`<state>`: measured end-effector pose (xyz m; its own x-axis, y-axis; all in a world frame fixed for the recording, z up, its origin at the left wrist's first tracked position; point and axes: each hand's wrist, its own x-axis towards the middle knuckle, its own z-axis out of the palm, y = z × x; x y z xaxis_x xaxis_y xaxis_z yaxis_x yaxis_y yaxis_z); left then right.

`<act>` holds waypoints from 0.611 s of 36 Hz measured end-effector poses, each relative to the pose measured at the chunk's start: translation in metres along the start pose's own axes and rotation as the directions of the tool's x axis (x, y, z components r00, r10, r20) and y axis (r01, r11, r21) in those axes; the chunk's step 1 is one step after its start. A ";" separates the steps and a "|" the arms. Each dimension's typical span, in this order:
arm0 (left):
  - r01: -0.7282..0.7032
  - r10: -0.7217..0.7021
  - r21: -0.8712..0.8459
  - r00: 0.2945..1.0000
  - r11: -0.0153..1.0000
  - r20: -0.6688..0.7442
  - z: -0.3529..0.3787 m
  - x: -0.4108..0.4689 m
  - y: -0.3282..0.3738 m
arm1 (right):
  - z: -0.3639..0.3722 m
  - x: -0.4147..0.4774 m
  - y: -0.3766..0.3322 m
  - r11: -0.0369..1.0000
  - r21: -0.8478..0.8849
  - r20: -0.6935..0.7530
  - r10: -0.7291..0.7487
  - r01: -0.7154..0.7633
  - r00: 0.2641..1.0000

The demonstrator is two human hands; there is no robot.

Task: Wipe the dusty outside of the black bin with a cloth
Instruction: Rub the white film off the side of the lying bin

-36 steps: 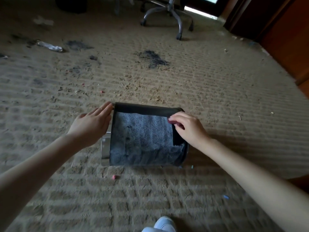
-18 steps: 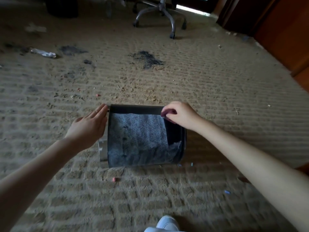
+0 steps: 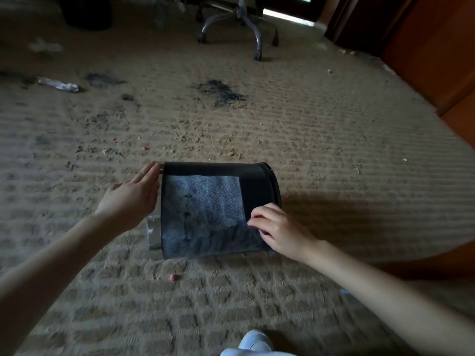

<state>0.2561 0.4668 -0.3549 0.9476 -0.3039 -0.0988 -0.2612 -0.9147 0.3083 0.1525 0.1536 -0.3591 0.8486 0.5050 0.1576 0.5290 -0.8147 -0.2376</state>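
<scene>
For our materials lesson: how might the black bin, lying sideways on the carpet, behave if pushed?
Round and on its side, the bin would probably roll; the left hand flat against its rim seems to steady it. Its undented wall under the right hand suggests stiffness.

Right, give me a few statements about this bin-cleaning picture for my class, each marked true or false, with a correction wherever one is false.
1. The bin lies on its side on the carpet. True.
2. The left hand grips the bin with curled fingers. False: its fingers are straight, flat against the bin's left end.
3. The right hand touches the bin near its right end. True.
4. Grey dust covers the bin's whole side. False: a black band runs along the far edge and the right end.
5. A chair base stands beyond the bin. True.
</scene>
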 end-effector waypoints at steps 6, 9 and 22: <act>-0.017 0.017 -0.001 1.000 1.000 -0.004 0.001 -0.003 -0.001 | -0.036 0.070 0.016 0.974 0.134 -0.197 0.207 -0.183 0.958; -0.013 0.013 0.016 1.000 1.000 -0.002 0.000 -0.002 -0.001 | -0.034 0.098 0.025 0.965 0.112 -0.163 0.253 -0.237 0.954; -0.010 0.009 0.043 1.000 0.999 0.015 -0.002 -0.002 0.000 | 0.001 0.023 -0.006 0.996 0.056 -0.148 0.076 -0.069 0.986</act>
<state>0.2549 0.4676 -0.3526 0.9423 -0.3163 -0.1099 -0.2783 -0.9222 0.2685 0.1689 0.1707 -0.3549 0.8758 0.3938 0.2790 0.4692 -0.8301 -0.3012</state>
